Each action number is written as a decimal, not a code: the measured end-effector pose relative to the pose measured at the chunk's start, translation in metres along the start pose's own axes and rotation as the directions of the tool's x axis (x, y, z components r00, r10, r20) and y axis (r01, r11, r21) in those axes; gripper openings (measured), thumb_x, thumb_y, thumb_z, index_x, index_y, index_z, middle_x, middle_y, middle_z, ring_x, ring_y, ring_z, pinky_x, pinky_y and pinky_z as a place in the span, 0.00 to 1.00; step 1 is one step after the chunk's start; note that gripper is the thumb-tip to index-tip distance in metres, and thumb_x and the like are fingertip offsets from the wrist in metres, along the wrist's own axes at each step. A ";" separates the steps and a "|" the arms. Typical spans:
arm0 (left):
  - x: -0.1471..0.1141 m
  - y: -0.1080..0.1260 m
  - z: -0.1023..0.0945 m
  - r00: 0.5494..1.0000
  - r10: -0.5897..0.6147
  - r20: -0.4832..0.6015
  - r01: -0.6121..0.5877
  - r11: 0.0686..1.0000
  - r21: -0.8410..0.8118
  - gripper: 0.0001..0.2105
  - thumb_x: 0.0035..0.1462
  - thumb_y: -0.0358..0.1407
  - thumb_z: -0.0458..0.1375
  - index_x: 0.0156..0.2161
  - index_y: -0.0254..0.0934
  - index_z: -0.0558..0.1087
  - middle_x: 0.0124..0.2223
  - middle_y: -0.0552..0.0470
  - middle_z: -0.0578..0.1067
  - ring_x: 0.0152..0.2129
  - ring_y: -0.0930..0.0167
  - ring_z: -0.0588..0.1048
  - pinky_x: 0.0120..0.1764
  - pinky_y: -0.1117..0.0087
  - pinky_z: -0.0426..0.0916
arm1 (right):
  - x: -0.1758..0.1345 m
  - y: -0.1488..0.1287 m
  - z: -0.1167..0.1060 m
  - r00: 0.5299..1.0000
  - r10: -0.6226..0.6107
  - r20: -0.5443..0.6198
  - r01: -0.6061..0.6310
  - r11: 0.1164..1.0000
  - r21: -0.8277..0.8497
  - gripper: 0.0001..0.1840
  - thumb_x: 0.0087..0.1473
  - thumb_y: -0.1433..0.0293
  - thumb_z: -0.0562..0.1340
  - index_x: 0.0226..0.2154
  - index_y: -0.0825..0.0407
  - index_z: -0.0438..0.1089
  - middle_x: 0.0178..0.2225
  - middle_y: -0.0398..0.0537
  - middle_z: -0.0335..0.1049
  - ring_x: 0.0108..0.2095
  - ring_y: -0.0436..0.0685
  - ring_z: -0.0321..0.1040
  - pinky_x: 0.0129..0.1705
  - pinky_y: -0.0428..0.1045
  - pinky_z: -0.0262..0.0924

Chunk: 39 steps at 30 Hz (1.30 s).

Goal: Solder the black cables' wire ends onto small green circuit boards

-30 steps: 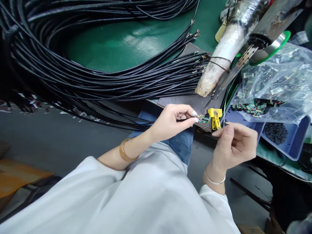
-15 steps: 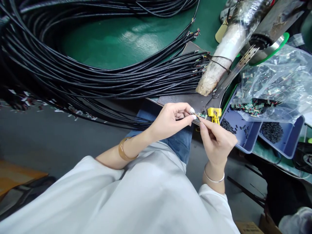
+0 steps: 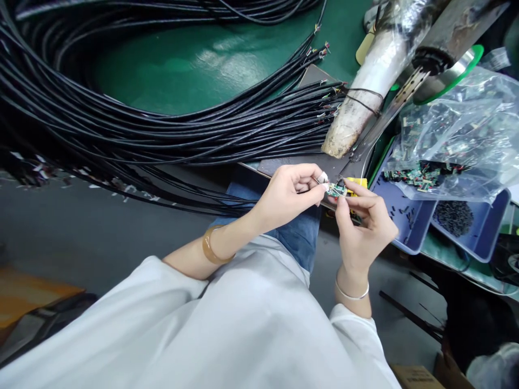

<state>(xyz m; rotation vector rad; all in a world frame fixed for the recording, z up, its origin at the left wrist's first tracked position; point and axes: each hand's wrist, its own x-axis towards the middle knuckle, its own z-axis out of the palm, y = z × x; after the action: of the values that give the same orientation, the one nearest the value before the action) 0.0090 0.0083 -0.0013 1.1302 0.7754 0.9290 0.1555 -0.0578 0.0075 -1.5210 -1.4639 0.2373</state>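
Note:
My left hand (image 3: 290, 189) is closed in a pinch, with thin wires at its fingertips, right at the left end of a small green circuit board (image 3: 336, 190). Thumb and fingers of my right hand (image 3: 362, 216) grip that board from its other side. Black cables (image 3: 227, 204) run in behind my left wrist; whether one of them leads to the pinched wires is hidden. Just behind my right fingers, partly covered by them, is a yellow clamp-like tool (image 3: 360, 185) at the table edge.
A large bundle of black cables (image 3: 194, 127) with stripped ends lies across the green table (image 3: 162, 73). A wrapped white tube (image 3: 351, 116) and a metal rod (image 3: 375, 132) slant down close above my hands. Blue trays (image 3: 405, 237) hold small black pieces, beneath a plastic bag (image 3: 466, 135) of circuit boards.
My right hand has shifted from pinching at the wires near my left fingertips to gripping the circuit board, which is now raised between both hands. My left hand has barely moved.

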 end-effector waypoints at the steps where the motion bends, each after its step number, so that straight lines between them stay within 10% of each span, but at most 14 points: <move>1: 0.001 0.000 0.001 1.000 -0.011 -0.005 0.010 1.000 -0.008 0.03 0.54 0.29 0.60 0.31 0.33 0.71 0.23 0.57 0.72 0.17 0.81 0.68 0.22 0.81 0.64 | 0.001 0.000 0.001 1.000 -0.025 -0.007 0.025 0.999 -0.020 0.04 0.55 0.72 0.67 0.32 0.50 0.70 0.44 0.48 0.80 0.40 0.55 0.80 0.37 0.49 0.77; 39: 0.008 0.007 0.007 0.996 -0.045 -0.079 0.042 0.998 -0.041 0.03 0.52 0.27 0.60 0.30 0.33 0.69 0.21 0.58 0.68 0.17 0.81 0.66 0.23 0.81 0.63 | 0.013 -0.004 -0.004 0.978 -0.203 0.054 0.209 0.966 -0.150 0.07 0.54 0.77 0.66 0.33 0.50 0.70 0.44 0.47 0.80 0.43 0.57 0.80 0.42 0.51 0.77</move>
<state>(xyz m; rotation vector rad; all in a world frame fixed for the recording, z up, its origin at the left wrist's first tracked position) 0.0172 0.0143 0.0064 1.0434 0.8401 0.9539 0.1591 -0.0500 0.0188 -1.4785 -1.6909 0.0284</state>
